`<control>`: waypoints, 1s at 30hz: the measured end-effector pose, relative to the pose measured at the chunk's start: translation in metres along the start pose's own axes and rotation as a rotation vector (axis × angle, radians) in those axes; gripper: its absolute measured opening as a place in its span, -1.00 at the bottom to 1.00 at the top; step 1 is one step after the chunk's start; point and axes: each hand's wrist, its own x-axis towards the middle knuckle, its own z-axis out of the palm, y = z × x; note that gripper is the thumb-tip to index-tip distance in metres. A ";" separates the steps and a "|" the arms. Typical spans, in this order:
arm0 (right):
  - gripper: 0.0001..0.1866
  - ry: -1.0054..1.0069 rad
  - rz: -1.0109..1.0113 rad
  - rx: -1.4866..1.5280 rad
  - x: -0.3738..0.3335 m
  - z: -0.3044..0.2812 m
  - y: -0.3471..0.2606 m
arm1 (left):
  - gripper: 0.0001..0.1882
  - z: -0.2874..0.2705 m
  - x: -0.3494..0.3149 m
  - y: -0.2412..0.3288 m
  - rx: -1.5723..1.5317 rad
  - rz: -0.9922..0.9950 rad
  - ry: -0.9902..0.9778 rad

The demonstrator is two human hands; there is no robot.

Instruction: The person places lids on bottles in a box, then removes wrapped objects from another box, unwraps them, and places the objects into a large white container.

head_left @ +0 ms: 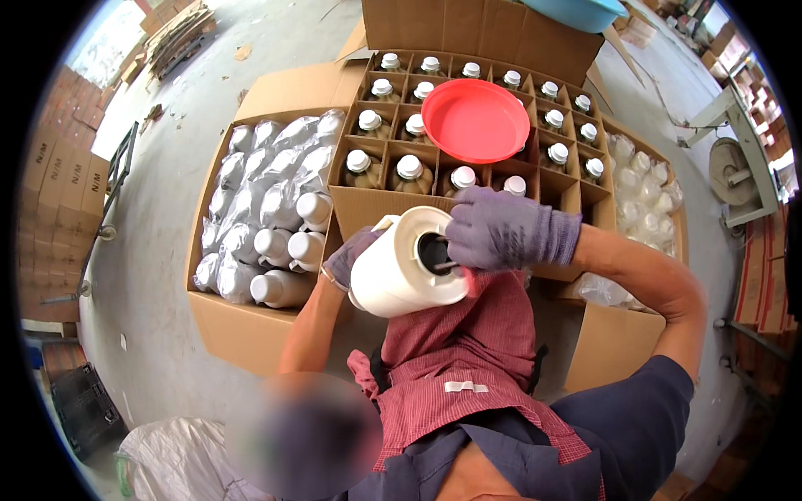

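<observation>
A white jug (pixel 393 271) with a round dark mouth lies tilted over my lap, its mouth turned to the right. My left hand (pixel 355 255), in a grey-purple glove, grips it on its handle side. At the mouth, my gloved right hand (pixel 501 230) has its fingers curled together. A thin pale piece shows just below those fingertips; what they hold is mostly hidden. Just beyond stands a divided carton (pixel 376 200) of clear bottles (pixel 409 171) with white caps. Across its dividers rests a red plastic bowl (pixel 476 121).
An open carton (pixel 238 334) on the left holds white jugs (pixel 271 242), many in clear plastic bags. Another carton (pixel 614 351) on the right has plastic-wrapped pieces (pixel 643 184). A blue basin (pixel 576 12) sits at the far edge. Stacked cartons (pixel 63 184) line the left side.
</observation>
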 end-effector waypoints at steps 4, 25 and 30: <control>-0.77 0.093 0.811 1.064 -0.024 0.035 -0.014 | -0.74 0.012 -0.002 0.033 0.126 -0.180 0.318; -0.91 0.185 0.219 -0.081 -0.031 0.009 0.009 | -0.63 -0.006 0.007 0.017 0.310 -0.211 0.329; -0.86 0.215 0.177 0.069 -0.031 0.010 0.021 | -0.61 0.001 0.006 0.017 0.090 -0.215 0.388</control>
